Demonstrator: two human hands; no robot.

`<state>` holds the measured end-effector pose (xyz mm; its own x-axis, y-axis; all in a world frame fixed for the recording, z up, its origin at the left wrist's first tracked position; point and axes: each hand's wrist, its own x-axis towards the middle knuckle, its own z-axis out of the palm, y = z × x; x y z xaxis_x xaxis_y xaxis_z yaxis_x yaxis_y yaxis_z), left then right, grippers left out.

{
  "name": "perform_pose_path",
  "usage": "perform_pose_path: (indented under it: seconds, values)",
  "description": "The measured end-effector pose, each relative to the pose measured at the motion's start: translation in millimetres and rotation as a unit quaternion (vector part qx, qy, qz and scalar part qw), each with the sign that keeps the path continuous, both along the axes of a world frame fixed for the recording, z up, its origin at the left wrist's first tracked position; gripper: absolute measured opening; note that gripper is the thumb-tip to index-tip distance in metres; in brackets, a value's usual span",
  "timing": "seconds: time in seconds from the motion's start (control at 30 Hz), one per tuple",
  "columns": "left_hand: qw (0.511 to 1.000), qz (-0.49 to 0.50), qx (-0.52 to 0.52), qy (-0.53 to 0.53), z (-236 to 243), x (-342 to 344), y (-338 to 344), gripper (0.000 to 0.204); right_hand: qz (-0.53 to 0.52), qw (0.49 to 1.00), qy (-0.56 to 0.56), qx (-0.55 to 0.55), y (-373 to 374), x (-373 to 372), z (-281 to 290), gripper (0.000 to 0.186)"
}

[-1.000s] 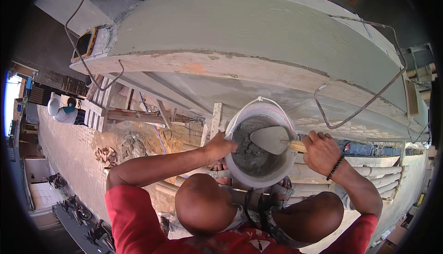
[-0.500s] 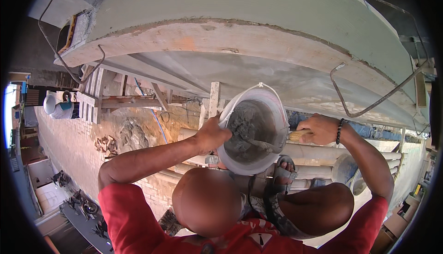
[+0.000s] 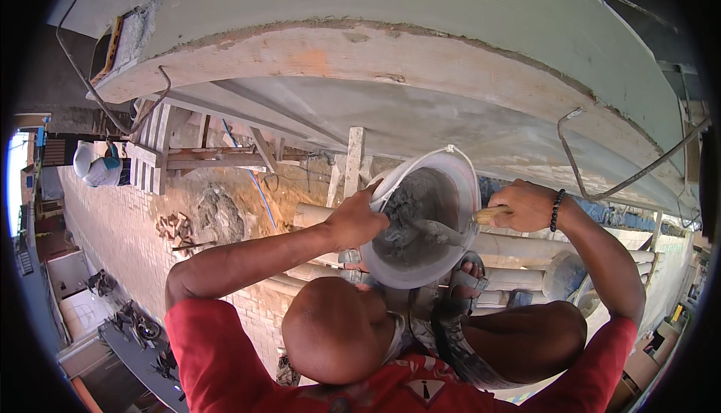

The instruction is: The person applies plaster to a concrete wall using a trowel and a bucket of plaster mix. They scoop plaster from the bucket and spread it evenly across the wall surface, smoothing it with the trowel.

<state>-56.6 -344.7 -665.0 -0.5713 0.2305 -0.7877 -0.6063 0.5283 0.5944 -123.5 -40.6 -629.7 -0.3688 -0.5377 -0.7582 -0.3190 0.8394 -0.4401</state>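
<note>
A white bucket point(image 3: 472, 180) is tilted in front of my knees, its mouth facing me. Wet grey mortar point(image 3: 405, 201) fills its left side and coats the inner wall. My left hand point(image 3: 359, 220) grips the left rim, fingers closed over the edge. At the bucket's right side, my right hand point(image 3: 528, 206), with a dark beaded bracelet above it, is closed round the wooden handle of a trowel point(image 3: 441, 233). The mortar-smeared blade reaches over the rim into the bucket, its tip against the mortar. My knees are bent, with sandalled feet just beyond them.
Bamboo poles point(image 3: 511, 246) lie beneath my feet, high above a paved ground point(image 3: 113, 218). A plastered beam point(image 3: 300, 56) curves across ahead, with bent metal rods point(image 3: 574, 154) jutting from it. A wooden post point(image 3: 354, 159) stands behind the bucket. Another person point(image 3: 105, 169) is far below left.
The trowel blade shows more plainly inside the bucket, lifted against the mortar. Bucket and both hands sit slightly further right in view, and the background has shifted a little too.
</note>
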Motion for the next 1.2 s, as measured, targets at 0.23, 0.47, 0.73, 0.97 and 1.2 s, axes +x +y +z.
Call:
perform_pose_path:
  seconds: [0.23,0.47,0.73,0.97,1.2]
  values:
    - [0.999,0.014,0.030,-0.015,4,-3,-1,0.052,-0.066,0.995,0.064,-0.039,19,5,-3,0.031]
    - [1.000,0.004,0.011,0.026,-16,4,-4,0.050,-0.075,0.995,0.043,-0.054,1,3,-20,0.032]
    - [0.994,0.096,0.055,-0.013,-6,3,-8,0.048,-0.040,0.993,0.063,-0.089,-18,4,-34,0.028]
    - [0.994,0.090,0.053,-0.026,-7,2,-8,0.051,-0.020,0.991,0.089,-0.101,-28,14,-56,0.027]
    - [0.993,0.103,0.060,-0.018,-15,8,-11,0.052,-0.029,0.997,-0.005,-0.077,-38,17,-53,0.028]
